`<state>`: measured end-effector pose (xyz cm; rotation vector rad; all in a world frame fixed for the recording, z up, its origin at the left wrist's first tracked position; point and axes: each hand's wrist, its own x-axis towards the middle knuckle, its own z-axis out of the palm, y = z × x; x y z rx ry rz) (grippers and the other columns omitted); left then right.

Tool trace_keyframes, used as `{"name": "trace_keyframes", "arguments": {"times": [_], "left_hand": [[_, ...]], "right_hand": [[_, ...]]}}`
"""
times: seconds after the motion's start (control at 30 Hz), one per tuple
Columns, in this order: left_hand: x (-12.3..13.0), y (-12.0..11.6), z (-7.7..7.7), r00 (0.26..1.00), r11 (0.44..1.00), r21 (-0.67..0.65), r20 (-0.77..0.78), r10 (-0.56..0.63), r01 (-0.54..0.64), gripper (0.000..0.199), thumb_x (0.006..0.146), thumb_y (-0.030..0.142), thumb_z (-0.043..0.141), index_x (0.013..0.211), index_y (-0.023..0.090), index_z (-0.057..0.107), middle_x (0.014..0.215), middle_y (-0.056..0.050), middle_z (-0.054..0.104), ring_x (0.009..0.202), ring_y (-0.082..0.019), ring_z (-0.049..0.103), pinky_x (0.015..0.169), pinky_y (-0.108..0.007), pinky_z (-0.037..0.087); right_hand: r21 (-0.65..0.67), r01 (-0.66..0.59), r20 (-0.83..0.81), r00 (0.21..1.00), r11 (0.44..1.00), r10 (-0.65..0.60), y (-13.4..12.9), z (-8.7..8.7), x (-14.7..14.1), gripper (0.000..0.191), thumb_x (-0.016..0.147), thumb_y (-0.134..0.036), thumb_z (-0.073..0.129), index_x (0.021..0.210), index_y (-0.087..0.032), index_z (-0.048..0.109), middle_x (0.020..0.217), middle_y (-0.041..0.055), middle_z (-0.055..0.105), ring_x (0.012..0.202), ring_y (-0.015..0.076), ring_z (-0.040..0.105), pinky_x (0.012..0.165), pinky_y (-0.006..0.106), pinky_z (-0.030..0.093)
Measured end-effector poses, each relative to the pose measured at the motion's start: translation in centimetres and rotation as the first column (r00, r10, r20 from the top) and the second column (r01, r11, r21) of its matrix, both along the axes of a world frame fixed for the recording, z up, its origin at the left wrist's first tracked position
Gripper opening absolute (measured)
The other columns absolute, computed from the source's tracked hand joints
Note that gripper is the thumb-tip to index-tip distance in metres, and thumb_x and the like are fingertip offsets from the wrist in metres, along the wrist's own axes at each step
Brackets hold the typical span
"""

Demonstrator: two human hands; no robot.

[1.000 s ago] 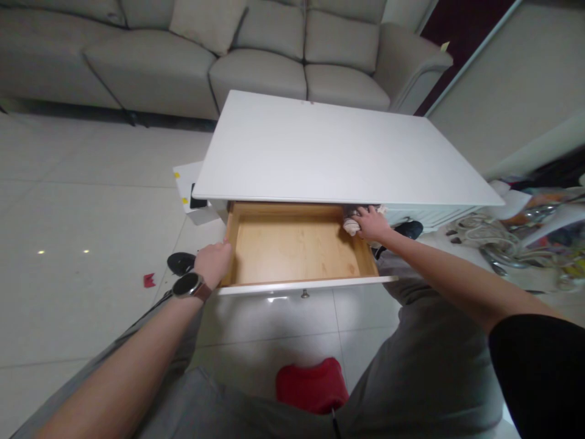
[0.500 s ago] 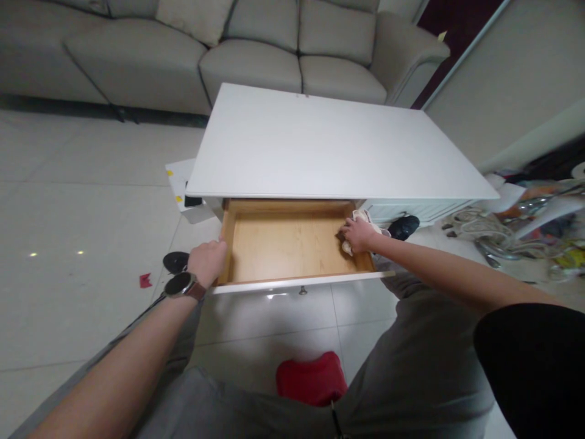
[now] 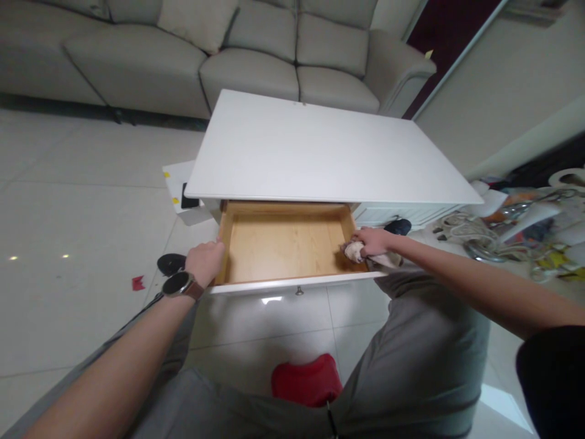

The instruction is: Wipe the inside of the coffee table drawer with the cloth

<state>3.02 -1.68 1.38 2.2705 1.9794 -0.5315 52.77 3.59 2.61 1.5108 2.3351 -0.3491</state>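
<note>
A wooden drawer (image 3: pixel 278 244) with a white front is pulled out of a white coffee table (image 3: pixel 315 152). My left hand (image 3: pixel 205 262), with a watch on its wrist, is closed on the drawer's left side wall. At the right side wall, my right hand (image 3: pixel 372 241) grips a crumpled cloth (image 3: pixel 354 251). Part of the cloth hangs inside the drawer, and another part drapes outside under my hand. The fingertips of my right hand are partly hidden by the cloth.
Behind the table stands a grey sofa (image 3: pixel 249 67). A white box (image 3: pixel 183 207) sits at the table's left. Cables and assorted items (image 3: pixel 461 228) lie on the floor at right. Between my legs is a red object (image 3: pixel 306 381).
My right hand has moved with the cloth from inside the drawer to its right side wall. My left hand stays on the left wall. The view has shifted slightly.
</note>
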Motion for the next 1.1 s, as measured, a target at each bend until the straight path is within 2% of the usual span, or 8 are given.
{"name": "trace_keyframes", "arguments": {"times": [0.1,0.23,0.4,0.5,0.63,0.77,0.93,1.1], "left_hand": [[-0.2,0.1,-0.6,1.0,1.0,0.009,-0.011,-0.015,0.015,0.052,0.088,0.01,0.046,0.138,0.002,0.055,0.102,-0.024,0.074,0.098,-0.035,0.073,0.076,-0.039,0.055],[-0.3,0.0,-0.8,0.999,1.0,0.015,-0.028,-0.019,0.019,0.05,0.092,0.011,0.04,0.139,0.002,0.054,0.103,-0.023,0.074,0.098,-0.034,0.072,0.076,-0.038,0.055],[-0.1,-0.1,-0.6,1.0,1.0,0.011,-0.013,-0.004,0.005,0.054,0.093,0.009,0.036,0.144,0.001,0.05,0.104,-0.023,0.073,0.099,-0.033,0.072,0.077,-0.038,0.055],[-0.1,0.0,-0.5,1.0,1.0,0.008,0.006,0.0,0.0,0.053,0.093,0.008,0.037,0.143,0.0,0.051,0.103,-0.025,0.073,0.099,-0.033,0.072,0.077,-0.039,0.056],[0.1,0.0,-0.4,1.0,1.0,-0.001,0.006,0.017,-0.017,0.051,0.092,0.006,0.038,0.139,0.002,0.055,0.103,-0.024,0.073,0.1,-0.031,0.072,0.079,-0.037,0.055],[0.3,0.0,-0.2,1.0,1.0,-0.008,-0.011,0.013,-0.013,0.048,0.093,0.007,0.036,0.137,0.001,0.056,0.103,-0.023,0.073,0.099,-0.031,0.072,0.078,-0.037,0.055],[0.4,-0.1,0.2,1.0,1.0,-0.008,-0.01,0.013,-0.013,0.048,0.094,0.007,0.036,0.137,0.001,0.056,0.103,-0.024,0.073,0.099,-0.032,0.072,0.078,-0.037,0.055],[0.5,-0.1,0.5,1.0,1.0,-0.013,0.004,0.022,-0.021,0.047,0.094,0.005,0.034,0.133,0.003,0.059,0.103,-0.022,0.073,0.101,-0.031,0.072,0.08,-0.036,0.054]], "right_hand": [[0.048,0.064,-0.139,0.989,0.997,-0.057,0.6,0.8,-0.2,0.037,0.072,-0.039,0.07,0.102,-0.02,0.075,0.121,0.0117,0.064,0.104,0.0297,0.057,0.094,0.039,0.046],[0.122,0.273,-0.374,0.903,0.954,-0.211,1.1,-1.1,-2.9,0.04,0.083,-0.039,0.061,0.115,-0.018,0.071,0.122,0.0112,0.058,0.106,0.0275,0.058,0.1,0.038,0.045],[0.197,0.446,-0.244,0.885,0.873,-0.397,3.0,-5.2,-6.9,0.043,0.084,-0.034,0.06,0.124,-0.019,0.067,0.128,0.0165,0.055,0.123,0.036,0.05,0.11,0.052,0.036],[0.088,0.518,-0.236,0.841,0.851,-0.487,3.6,-7.1,-10.4,0.039,0.086,-0.026,0.058,0.123,-0.016,0.067,0.122,0.0175,0.061,0.124,0.0361,0.05,0.11,0.054,0.035],[-0.169,0.208,-0.514,0.815,0.963,-0.266,1.3,-9.2,-18.0,0.033,0.082,-0.021,0.061,0.113,-0.02,0.071,0.11,0.0073,0.065,0.11,0.0242,0.058,0.102,0.036,0.045],[-0.118,-0.031,-0.827,0.557,0.992,-0.081,-1.1,-9.4,-23.7,0.036,0.078,-0.017,0.059,0.113,-0.019,0.068,0.114,0.0065,0.059,0.109,0.022,0.058,0.102,0.035,0.046],[0.018,0.219,-0.724,0.676,0.976,-0.138,0.4,-8.2,-20.3,0.042,0.081,-0.015,0.05,0.12,-0.021,0.062,0.124,0.009,0.054,0.117,0.026,0.05,0.106,0.039,0.042],[0.264,0.55,-0.524,0.771,0.793,-0.361,2.1,-7.6,-11.1,0.048,0.083,-0.02,0.05,0.13,-0.019,0.057,0.14,0.0175,0.044,0.12,0.0326,0.045,0.108,0.041,0.036]]}}
